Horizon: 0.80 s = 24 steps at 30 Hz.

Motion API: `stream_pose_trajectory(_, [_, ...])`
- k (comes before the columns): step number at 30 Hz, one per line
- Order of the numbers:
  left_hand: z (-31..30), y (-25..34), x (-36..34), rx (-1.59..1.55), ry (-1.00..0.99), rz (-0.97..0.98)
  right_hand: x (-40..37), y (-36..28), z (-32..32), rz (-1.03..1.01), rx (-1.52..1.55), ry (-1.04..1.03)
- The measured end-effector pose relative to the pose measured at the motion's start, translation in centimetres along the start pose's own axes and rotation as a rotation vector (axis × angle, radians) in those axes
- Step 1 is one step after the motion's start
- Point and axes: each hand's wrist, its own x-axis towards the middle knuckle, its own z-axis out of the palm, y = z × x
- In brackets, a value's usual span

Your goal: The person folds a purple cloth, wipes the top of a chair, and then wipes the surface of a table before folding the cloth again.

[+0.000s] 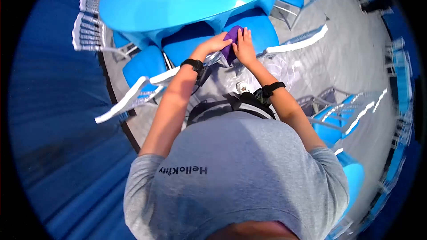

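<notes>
A purple cloth (229, 53) hangs between my two hands, in front of a blue seat and over a pale chair back. My left hand (216, 43) is closed on the cloth's left side, its fingers partly hidden. Against the cloth's right edge lies my right hand (244, 48), its fingers stretched upward and somewhat apart. Just beyond both hands is the blue chair seat (253, 29). Each wrist wears a black band.
A blue-covered round table (187, 0) stands ahead, with blue-seated white chairs around it. To the left is a chair back (122, 102). Clear plastic film (284, 73) lies on the grey floor at right. More chairs (331, 122) stand behind on the right. A blue curtain (58, 129) hangs left.
</notes>
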Motion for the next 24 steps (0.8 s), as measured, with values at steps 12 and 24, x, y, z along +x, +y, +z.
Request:
stream_pose_trajectory(12, [-1.8,-0.9,-7.6,0.407,0.043,0.034,-1.9,-8.7,1.2,0.604,0.813,-0.330])
stream_pose_trajectory(24, [-0.2,-1.0,-5.2,0.392,0.142,-0.144,3.8,-2.0,4.4,0.987,1.543,0.034])
